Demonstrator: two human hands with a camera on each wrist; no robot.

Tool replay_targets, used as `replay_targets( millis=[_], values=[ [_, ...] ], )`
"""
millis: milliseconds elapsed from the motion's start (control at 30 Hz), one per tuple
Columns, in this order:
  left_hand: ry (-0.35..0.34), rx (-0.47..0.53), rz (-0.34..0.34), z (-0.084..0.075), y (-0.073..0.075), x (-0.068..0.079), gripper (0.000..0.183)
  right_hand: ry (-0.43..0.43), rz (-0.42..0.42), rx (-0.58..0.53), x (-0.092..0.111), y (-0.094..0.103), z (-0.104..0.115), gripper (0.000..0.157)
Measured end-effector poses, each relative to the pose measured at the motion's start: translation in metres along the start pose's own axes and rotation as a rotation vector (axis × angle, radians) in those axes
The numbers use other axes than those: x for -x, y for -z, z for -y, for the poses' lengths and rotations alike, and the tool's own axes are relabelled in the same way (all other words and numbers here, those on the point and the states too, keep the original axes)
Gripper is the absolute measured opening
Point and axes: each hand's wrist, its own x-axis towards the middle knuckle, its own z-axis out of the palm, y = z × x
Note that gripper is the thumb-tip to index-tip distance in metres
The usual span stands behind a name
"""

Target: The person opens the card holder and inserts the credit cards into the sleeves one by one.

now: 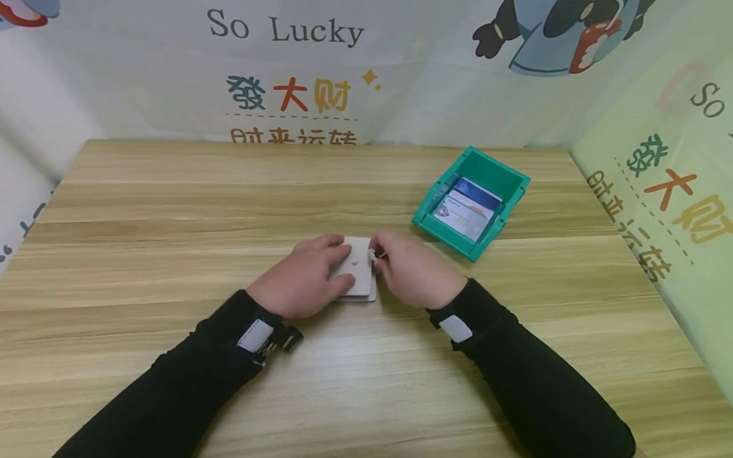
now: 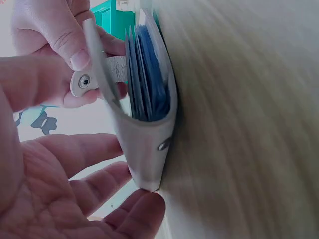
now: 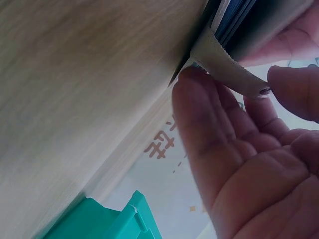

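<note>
A white card holder (image 1: 359, 273) lies on the table between the hands. Its layered sleeves (image 2: 149, 84), bluish inside, fan slightly apart in the left wrist view, and the cover stands a little raised. My left hand (image 1: 300, 277) rests on the holder with fingers extended, touching its cover and spine side. At the holder's right edge, my right hand (image 1: 420, 270) pinches the small white strap (image 3: 229, 69) between thumb and fingers. A metal snap (image 2: 83, 81) shows on the strap's end, which is away from the cover.
A green tray (image 1: 426, 219) stands at the back right, with a blue-and-white card (image 1: 469, 210) lying in it. Printed cloth (image 1: 401, 108) hangs behind and beside the wooden table (image 1: 229, 184).
</note>
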Motion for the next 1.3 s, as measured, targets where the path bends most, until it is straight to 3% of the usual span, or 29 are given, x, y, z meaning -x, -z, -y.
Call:
replay_targets(
  millis=[233, 433, 767, 1300],
  values=[
    [-0.011, -0.042, -0.004, 0.000, -0.001, -0.001, 0.060, 0.032, -0.039, 0.011, -0.003, -0.005, 0.003, 0.016],
    [-0.015, -0.037, -0.021, -0.001, -0.001, -0.003, 0.063, 0.077, -0.050, 0.116, -0.010, -0.013, 0.009, 0.020],
    [-0.003, -0.058, -0.027, 0.001, -0.004, -0.005, 0.062, 0.142, -0.099, 0.232, -0.010, -0.015, 0.013, 0.008],
    [-0.006, -0.072, -0.018, 0.001, -0.003, -0.003, 0.063, 0.202, -0.126, 0.287, -0.011, -0.018, 0.012, 0.011]
  ],
)
